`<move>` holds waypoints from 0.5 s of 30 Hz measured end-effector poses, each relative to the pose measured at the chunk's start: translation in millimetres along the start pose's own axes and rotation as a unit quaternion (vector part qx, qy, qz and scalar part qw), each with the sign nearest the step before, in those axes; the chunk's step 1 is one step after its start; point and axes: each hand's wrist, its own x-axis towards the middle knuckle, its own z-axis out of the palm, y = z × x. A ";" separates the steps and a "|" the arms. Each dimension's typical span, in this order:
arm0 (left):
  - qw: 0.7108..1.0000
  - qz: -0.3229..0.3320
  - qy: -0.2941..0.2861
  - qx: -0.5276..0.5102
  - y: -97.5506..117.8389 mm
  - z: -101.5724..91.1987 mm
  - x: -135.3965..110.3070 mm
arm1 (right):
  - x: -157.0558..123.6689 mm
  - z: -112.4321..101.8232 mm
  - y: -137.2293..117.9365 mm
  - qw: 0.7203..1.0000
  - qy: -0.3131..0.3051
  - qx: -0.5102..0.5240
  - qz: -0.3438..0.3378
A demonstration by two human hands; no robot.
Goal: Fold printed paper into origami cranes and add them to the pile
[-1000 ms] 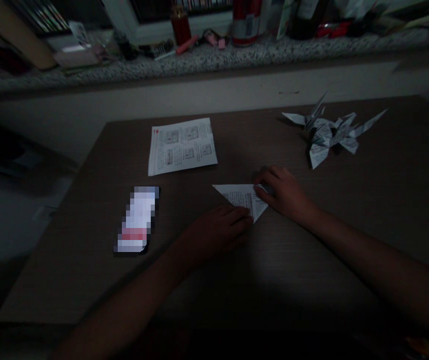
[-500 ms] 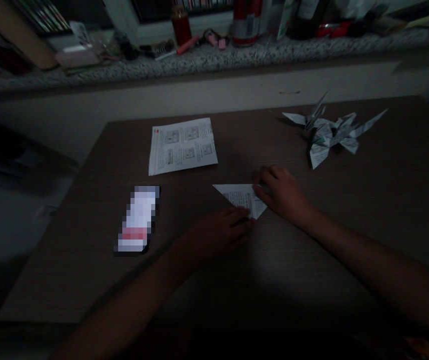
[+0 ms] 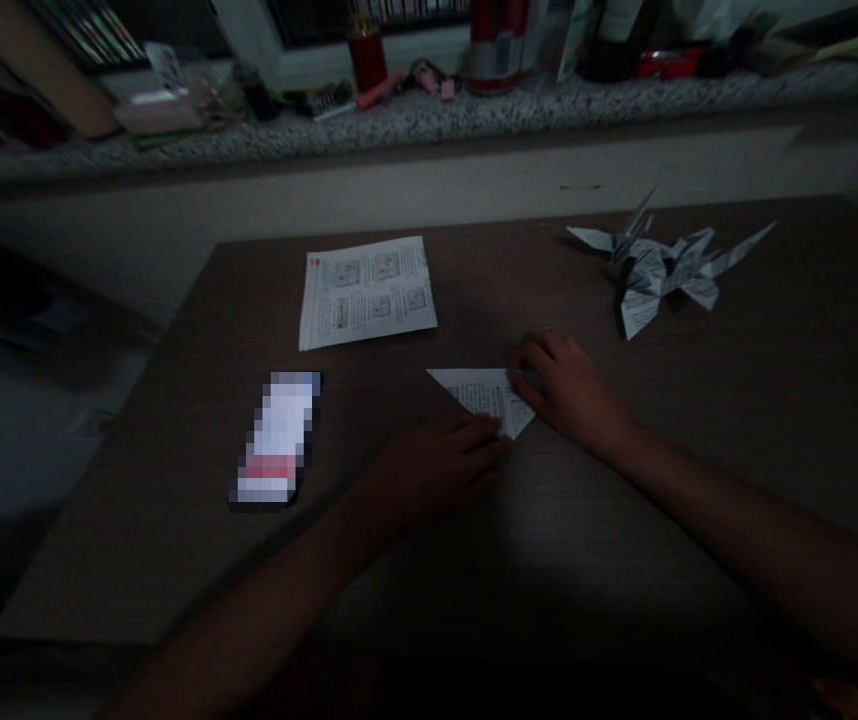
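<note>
A printed sheet folded into a triangle, the folded paper (image 3: 480,392), lies flat on the table between my hands. My left hand (image 3: 440,460) holds its lower edge, fingertips pressed on the print near the bottom corner. At the right end my right hand (image 3: 560,380) grips the paper, its fingers curled over the upper right edge and the thumb side resting on the sheet. Part of the triangle is hidden under both sets of fingers.
A flat printed sheet (image 3: 369,292) lies behind, to the left. Nearer on that side is a phone (image 3: 277,440) with a blurred lit screen. Folded paper cranes (image 3: 661,265) stand at the back right. Bottles and small items crowd the granite sill (image 3: 399,125) beyond the table (image 3: 174,400).
</note>
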 end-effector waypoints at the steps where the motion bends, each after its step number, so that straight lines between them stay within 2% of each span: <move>1: 1.000 0.002 0.001 0.001 -0.1 0.4 0.0 | 0.0 -0.1 -0.2 1.000 0.002 -0.001 0.001; 15: 1.000 -0.003 0.000 -0.011 1.9 -2.4 1.1 | -1.1 -0.6 2.9 1.000 0.000 0.009 -0.007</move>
